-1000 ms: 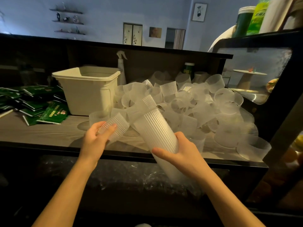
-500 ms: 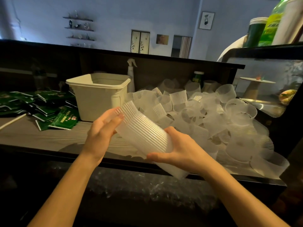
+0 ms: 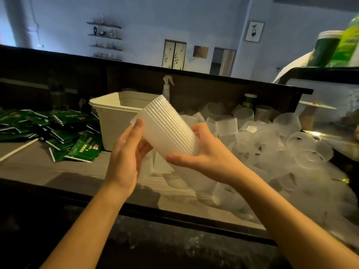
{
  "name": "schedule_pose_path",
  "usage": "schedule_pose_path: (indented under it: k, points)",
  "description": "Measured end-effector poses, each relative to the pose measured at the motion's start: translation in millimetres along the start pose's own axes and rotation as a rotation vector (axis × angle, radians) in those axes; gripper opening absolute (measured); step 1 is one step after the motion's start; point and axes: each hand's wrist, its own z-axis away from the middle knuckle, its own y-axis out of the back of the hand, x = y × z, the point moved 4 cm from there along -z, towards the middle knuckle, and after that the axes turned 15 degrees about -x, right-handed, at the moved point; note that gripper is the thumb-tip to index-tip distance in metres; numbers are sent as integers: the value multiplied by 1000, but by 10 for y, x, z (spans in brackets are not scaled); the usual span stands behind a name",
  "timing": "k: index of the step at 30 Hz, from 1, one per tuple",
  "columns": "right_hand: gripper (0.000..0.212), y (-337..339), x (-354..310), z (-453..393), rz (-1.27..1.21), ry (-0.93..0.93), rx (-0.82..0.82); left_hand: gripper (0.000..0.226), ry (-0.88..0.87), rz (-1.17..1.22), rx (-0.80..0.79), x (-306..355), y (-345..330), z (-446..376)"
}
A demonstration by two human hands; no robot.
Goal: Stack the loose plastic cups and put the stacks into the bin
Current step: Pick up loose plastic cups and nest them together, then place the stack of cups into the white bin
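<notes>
A stack of ribbed translucent plastic cups [image 3: 167,129] is held tilted above the counter, its upper end pointing up and left toward the bin. My right hand [image 3: 206,154] grips the stack's lower end from the right. My left hand [image 3: 128,152] holds the stack from the left, fingertips near its upper rim. The cream plastic bin [image 3: 112,121] stands just behind the stack on the counter. A big heap of loose translucent cups [image 3: 272,144] covers the counter's right half.
Green packets [image 3: 64,133] lie scattered left of the bin, with a white straw [image 3: 17,150] near them. A spray bottle [image 3: 167,88] stands behind the bin. A glass display case [image 3: 330,105] rises at the right. The dark counter edge [image 3: 77,197] runs in front.
My left hand brought a loose cup onto the stack's upper end and now holds the stack. Both hands lifted the stack up and toward the bin.
</notes>
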Motion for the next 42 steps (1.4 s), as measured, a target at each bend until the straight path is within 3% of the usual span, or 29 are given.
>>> schedule_pose_path:
  k: [6,10,14,18,22,25,29,35,42]
  points:
    - [67,233,-293,-614,126,155,43,27,-165,-170,46,383,233,-436]
    - [70,483,-505,-1063,182,259,139,29,-325,-358,34,705,356,-803]
    - [74,663,-642,-1586,168,329,171,48,-433,-469,7,933,586,-1193]
    - [73,634,-532,-2169,124,305,108,43,-291,-604,74,846,947,-1592]
    - [76,527,-245,-2788,106,162,4,32,-116,-751,137,534,1302,-1918]
    - [66,449,-35,-3162,73,-2,-111,50,151,-826,163,256,1578,-2172]
    - [55,336,258,-3604,-54,-240,-242,40,459,-1043,85,-98,1724,-2518]
    - [58,280,429,-4104,-196,-296,-283,38,620,-782,108,-340,2005,-2879]
    - [58,180,618,-4307,-169,-325,-257,41,846,-791,74,-590,2022,-2992]
